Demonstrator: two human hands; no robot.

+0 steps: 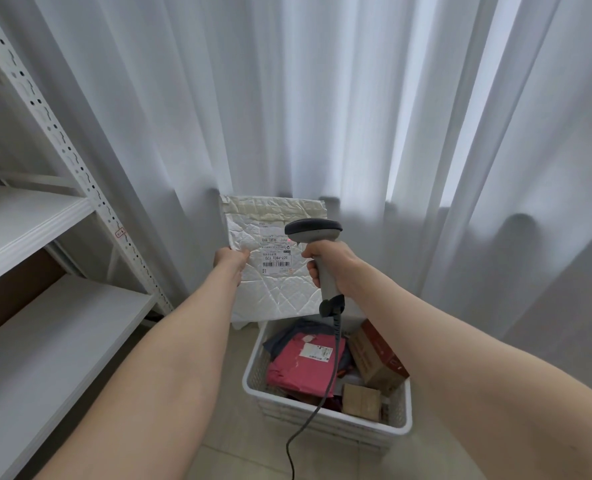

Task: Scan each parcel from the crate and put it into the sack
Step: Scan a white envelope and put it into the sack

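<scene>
My left hand pinches the left edge of a white padded mailer and holds it upright above the crate, its shipping label facing me. My right hand grips the handle of a grey barcode scanner, whose head is close in front of the label; a small red dot shows on the label beside the scanner head. The white plastic crate stands on the floor below, holding a pink mailer, a brown and red carton and a small cardboard box. No sack is in view.
A white metal shelving rack stands on the left with bare shelves. White curtains hang behind the crate. The scanner's cable runs down over the crate to the tiled floor.
</scene>
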